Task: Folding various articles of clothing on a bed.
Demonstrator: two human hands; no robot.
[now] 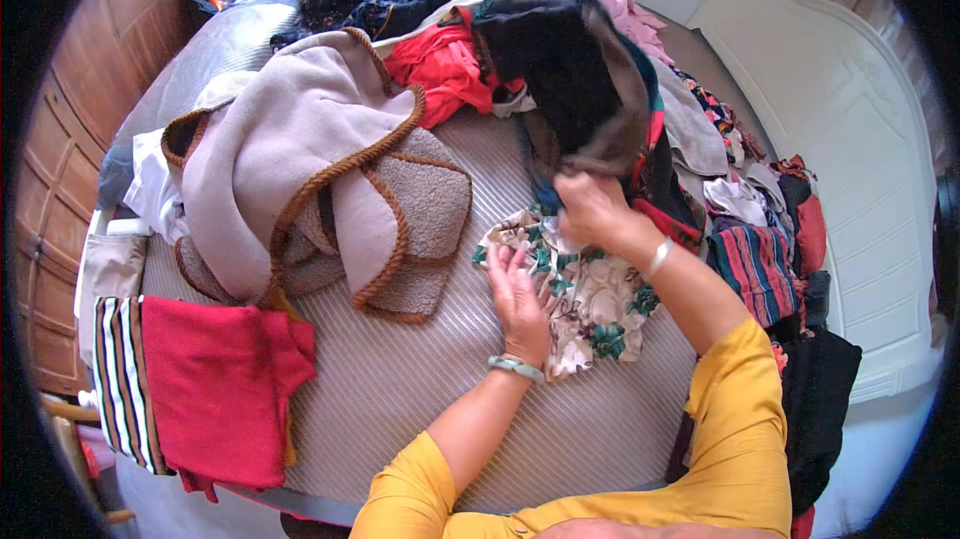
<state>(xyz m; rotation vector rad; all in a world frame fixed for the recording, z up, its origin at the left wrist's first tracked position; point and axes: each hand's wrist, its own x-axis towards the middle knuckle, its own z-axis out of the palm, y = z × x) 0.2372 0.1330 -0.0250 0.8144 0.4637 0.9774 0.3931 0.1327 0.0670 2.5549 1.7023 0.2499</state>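
The left hand (520, 314) was loosely open at the floral cloth (592, 307); the right hand (590, 211) was curled, its hold unclear. Folding seemed under way, probably needing smoothing next.

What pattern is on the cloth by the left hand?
The cloth is cream and green floral; head view.

A head-worn fisheye view looked down from close above yellow sleeves (735, 439), facing across the mattress (350, 379), white headboard (862, 149) at right.
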